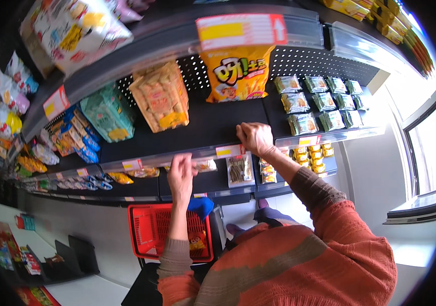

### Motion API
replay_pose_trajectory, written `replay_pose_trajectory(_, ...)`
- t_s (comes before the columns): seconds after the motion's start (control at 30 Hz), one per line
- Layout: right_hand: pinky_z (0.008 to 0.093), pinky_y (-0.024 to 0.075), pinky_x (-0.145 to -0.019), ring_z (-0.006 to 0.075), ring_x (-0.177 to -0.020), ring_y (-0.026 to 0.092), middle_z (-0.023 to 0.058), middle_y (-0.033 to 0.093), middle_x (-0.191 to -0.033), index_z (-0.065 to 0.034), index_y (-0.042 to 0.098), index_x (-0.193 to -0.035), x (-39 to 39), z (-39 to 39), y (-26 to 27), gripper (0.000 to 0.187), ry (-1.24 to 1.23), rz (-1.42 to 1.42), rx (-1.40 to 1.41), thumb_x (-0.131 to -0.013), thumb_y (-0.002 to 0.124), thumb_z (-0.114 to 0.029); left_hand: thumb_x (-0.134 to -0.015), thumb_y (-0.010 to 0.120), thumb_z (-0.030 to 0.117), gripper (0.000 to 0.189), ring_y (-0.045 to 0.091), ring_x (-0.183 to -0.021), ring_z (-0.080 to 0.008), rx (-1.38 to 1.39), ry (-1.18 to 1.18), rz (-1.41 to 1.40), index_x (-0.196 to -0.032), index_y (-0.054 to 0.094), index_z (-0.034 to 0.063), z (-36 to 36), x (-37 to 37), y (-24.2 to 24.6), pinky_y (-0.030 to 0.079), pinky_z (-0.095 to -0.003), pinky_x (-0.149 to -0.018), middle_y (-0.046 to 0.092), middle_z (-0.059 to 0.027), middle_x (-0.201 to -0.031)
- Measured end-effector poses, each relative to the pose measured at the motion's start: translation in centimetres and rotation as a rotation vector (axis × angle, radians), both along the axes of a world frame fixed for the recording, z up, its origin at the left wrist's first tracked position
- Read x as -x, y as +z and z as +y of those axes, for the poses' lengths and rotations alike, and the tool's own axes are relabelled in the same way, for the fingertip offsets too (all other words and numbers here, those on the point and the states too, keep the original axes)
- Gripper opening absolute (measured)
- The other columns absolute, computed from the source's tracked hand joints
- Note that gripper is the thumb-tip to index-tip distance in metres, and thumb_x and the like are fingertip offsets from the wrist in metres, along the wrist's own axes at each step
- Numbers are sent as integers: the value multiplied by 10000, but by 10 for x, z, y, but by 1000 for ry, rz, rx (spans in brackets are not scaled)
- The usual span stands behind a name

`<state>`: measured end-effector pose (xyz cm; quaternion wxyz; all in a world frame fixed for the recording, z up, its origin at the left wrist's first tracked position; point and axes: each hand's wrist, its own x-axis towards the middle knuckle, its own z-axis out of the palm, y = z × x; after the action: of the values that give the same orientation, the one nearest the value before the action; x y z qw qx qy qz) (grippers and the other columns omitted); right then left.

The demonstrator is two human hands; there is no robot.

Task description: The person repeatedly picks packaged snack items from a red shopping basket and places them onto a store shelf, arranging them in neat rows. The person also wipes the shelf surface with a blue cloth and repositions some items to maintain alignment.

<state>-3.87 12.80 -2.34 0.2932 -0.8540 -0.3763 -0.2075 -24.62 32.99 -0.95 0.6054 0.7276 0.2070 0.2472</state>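
Note:
My right hand (256, 138) rests over the front part of a black store shelf (202, 124), fingers curled, with no item visible in it. Before it, an orange snack bag (239, 74) stands against the perforated back panel. My left hand (181, 174) hovers at the shelf's front rail, slightly blurred, its fingers partly bent and nothing seen in them. Left of the orange bag leans a pack of stick-shaped snacks (162, 99), beside a teal snack package (109, 114). Small green-edged packets (323, 101) lie in rows to the right.
A red shopping basket (131, 229) below my left forearm holds a yellow-orange packet (197, 241); a blue cloth (201, 207) hangs at its rim. The lower shelf bears a clear bag of dark sticks (240, 170). An upper shelf with a price tag (241, 30) overhangs. A window stands right.

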Motion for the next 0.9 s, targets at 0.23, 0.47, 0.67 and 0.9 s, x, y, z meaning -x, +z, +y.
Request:
replay_pose_trajectory(0.23, 440, 560, -616, 326, -647, 695, 114, 674, -666, -96, 626, -727, -1, -4, 2, 348, 47, 32, -23, -1008, 627, -302, -1031, 649, 173, 254, 723, -927, -323, -1137, -134, -462, -1237, 658, 25, -30, -184, 162, 569, -425, -785, 731, -147, -1091)
replay_pose_trajectory(0.47, 424, 569, -644, 310, -678, 699, 108, 684, -697, -91, 632, -739, -4, -5, -1, 341, 71, 63, -51, -1007, 628, -301, -993, 677, 253, 220, 707, -958, -357, -1320, -73, -27, -1069, 740, 57, -5, -300, 161, 558, -452, -820, 739, -164, -1065)
replay_pose_trajectory(0.67, 436, 553, -617, 316, -646, 685, 106, 668, -671, -107, 617, -716, -5, -4, -1, 343, 68, 50, -80, -995, 641, -305, -994, 688, 290, 235, 712, -1019, -291, -1258, -151, 94, -1105, 749, 91, -8, -282, 171, 547, -397, -883, 754, -103, -1116)
replay_pose_trajectory(0.9, 461, 565, -613, 334, -664, 700, 110, 679, -689, -99, 624, -720, -7, -2, -7, 347, 49, 64, -52, -981, 648, -326, -940, 766, 154, 151, 689, -816, -241, -1245, -161, -284, -1025, 725, 36, -27, -145, 228, 527, -329, -753, 694, -80, -914)
